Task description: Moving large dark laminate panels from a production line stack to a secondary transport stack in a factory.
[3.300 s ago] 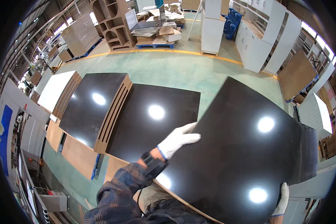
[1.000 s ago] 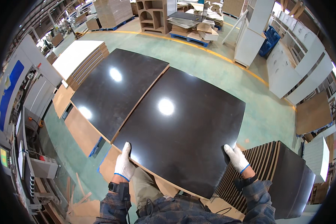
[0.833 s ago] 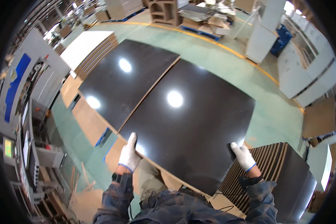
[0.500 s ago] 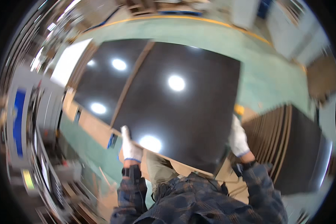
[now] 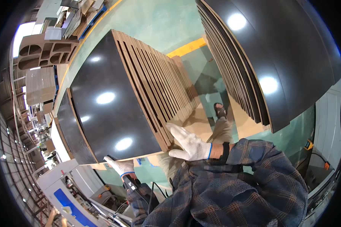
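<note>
A large glossy dark panel (image 5: 102,102) lies on top of a stack of panels (image 5: 155,79) with brown edges, left of the middle. At its near edge is my left hand (image 5: 119,166), in a white knit glove. The thumb rests by the top edge, and the other fingers are mostly hidden against the panel's side. My right hand (image 5: 189,143), gloved the same way, is beside the stack's near right corner. Its fingers and thumb are spread and hold nothing.
Another stack topped by a dark panel (image 5: 284,56) stands at the right. Between the stacks are cardboard sheets (image 5: 199,121) and my sandalled foot (image 5: 219,109). A grey machine with a blue stripe (image 5: 70,206) is at lower left. Shaped boards (image 5: 45,51) stand at far left.
The view has swung right, so the stack appears farther left. My right hand has come off the panel's right side and opened. My left hand stays at the near edge.
</note>
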